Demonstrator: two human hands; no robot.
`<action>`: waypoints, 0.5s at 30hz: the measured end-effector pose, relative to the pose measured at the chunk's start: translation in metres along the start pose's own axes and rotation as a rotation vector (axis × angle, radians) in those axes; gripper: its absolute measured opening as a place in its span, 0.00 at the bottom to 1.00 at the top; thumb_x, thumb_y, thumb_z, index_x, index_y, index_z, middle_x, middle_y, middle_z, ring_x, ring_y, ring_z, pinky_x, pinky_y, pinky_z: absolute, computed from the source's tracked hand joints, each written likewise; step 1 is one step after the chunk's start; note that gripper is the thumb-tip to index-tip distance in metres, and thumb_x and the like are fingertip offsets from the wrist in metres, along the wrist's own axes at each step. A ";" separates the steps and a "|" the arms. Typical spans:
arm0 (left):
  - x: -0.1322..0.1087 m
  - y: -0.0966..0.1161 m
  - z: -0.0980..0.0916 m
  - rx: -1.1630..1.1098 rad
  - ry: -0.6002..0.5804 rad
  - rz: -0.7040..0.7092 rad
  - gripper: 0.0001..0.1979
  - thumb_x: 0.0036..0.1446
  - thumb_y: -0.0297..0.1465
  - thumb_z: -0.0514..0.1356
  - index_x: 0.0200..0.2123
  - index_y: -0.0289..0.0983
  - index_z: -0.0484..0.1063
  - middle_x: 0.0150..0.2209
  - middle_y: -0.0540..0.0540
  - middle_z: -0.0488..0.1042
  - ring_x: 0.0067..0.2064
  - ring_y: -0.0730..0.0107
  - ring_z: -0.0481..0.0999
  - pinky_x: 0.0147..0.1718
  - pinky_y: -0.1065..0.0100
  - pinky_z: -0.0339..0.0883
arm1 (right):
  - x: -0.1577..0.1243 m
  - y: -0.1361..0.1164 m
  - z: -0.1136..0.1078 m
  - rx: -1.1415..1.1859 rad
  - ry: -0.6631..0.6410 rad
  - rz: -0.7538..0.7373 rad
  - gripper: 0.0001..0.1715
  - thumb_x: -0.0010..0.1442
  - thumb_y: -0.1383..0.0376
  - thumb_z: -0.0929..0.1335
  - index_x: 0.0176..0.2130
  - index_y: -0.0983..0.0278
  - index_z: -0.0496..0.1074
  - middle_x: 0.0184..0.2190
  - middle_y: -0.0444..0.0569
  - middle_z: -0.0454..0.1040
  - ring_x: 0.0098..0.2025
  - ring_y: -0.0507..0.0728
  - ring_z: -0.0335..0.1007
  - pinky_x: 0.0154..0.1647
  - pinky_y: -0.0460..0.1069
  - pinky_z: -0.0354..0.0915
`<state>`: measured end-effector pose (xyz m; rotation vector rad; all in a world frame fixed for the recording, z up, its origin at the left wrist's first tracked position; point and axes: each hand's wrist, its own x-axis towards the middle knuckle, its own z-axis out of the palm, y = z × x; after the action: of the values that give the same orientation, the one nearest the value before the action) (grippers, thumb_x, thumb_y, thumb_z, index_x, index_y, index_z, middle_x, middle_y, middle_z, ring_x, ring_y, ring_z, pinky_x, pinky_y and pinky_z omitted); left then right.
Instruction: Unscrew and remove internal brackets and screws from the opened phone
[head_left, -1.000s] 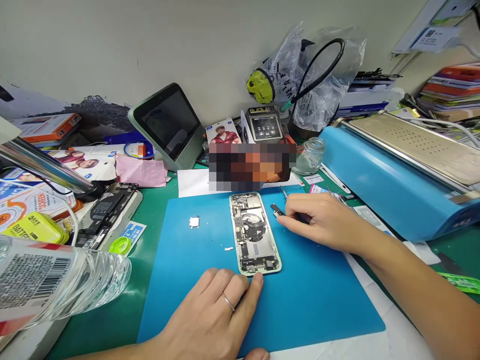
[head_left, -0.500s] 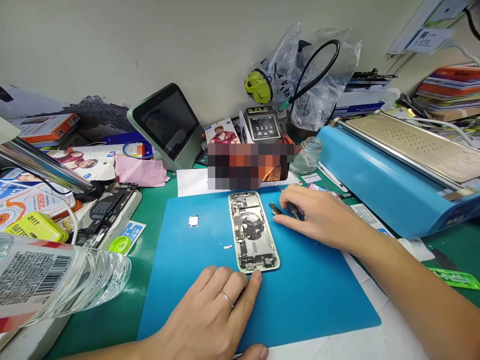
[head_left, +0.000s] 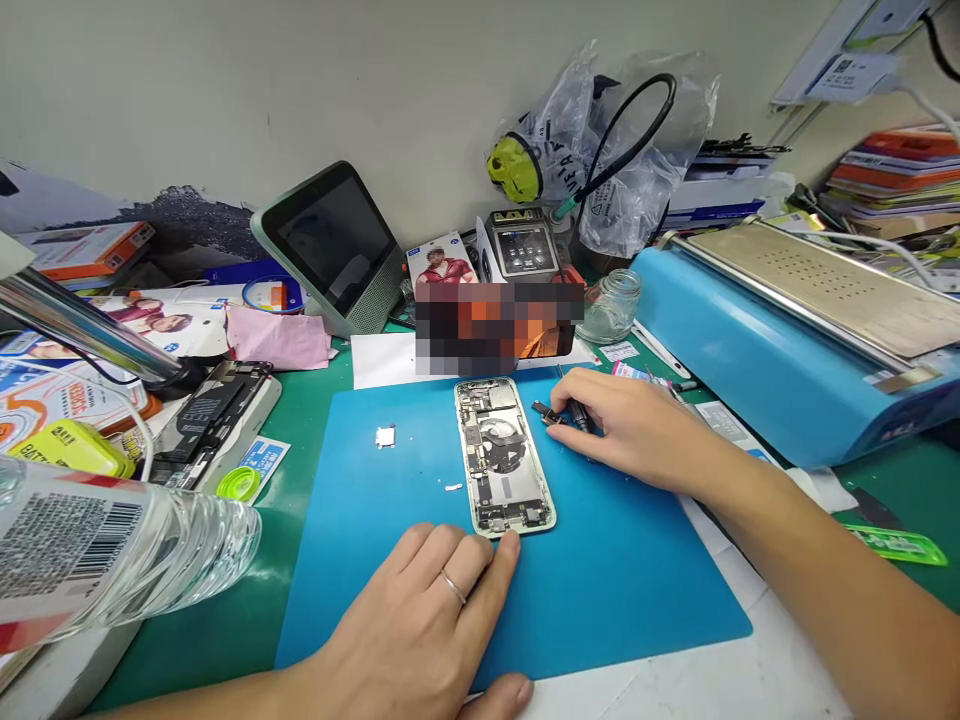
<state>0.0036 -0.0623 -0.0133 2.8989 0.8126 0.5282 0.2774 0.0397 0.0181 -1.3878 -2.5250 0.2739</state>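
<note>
Look to your left: the clear ribbed plastic bottle with a barcode label (head_left: 135, 560) is tilted, its contents too unclear to tell. Behind the blue mat (head_left: 615, 600), the clear glass jar (head_left: 611, 310) is likewise hard to read inside, while the crumpled transparent plastic bag (head_left: 679, 130) wraps a yellow-green and black object (head_left: 515, 168).

In front of you, the opened pale-green phone housing (head_left: 505, 455) lies flat on the mat, inside facing up, with circuit boards and dark parts in its shallow frame. Its long axis runs from you toward the wall, its far end leaning slightly left.

Your left hand (head_left: 442, 620) rests palm down, fingers loosely bent, thumb apart, the index fingertip touching the housing's near short edge. Your right hand (head_left: 630, 430) pinches a small dark strip-shaped part (head_left: 541, 409) between thumb and forefinger, just right of the housing; a dark-handled slim tool (head_left: 577, 414) shows beneath that hand.
</note>
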 end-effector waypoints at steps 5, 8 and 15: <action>0.000 -0.001 0.000 0.007 -0.001 0.017 0.29 0.72 0.42 0.49 0.62 0.23 0.63 0.41 0.39 0.75 0.39 0.56 0.73 0.35 0.57 0.67 | 0.000 0.001 0.000 0.007 0.005 -0.014 0.04 0.64 0.62 0.68 0.40 0.59 0.70 0.35 0.44 0.77 0.29 0.54 0.70 0.32 0.47 0.59; 0.000 -0.002 0.000 0.010 0.009 0.016 0.29 0.72 0.42 0.48 0.62 0.23 0.62 0.42 0.39 0.75 0.39 0.56 0.73 0.35 0.57 0.67 | 0.001 0.003 0.001 0.008 0.014 -0.013 0.03 0.64 0.63 0.68 0.40 0.59 0.70 0.33 0.43 0.76 0.28 0.53 0.69 0.30 0.47 0.58; 0.000 -0.002 0.000 0.006 0.022 0.019 0.28 0.73 0.42 0.46 0.62 0.23 0.62 0.42 0.39 0.75 0.38 0.57 0.73 0.34 0.57 0.66 | 0.002 0.003 0.001 0.060 -0.012 0.001 0.04 0.66 0.65 0.65 0.42 0.60 0.70 0.22 0.39 0.69 0.22 0.52 0.66 0.30 0.48 0.58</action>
<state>0.0024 -0.0606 -0.0138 2.9147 0.7914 0.5609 0.2781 0.0433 0.0164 -1.3688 -2.5039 0.3564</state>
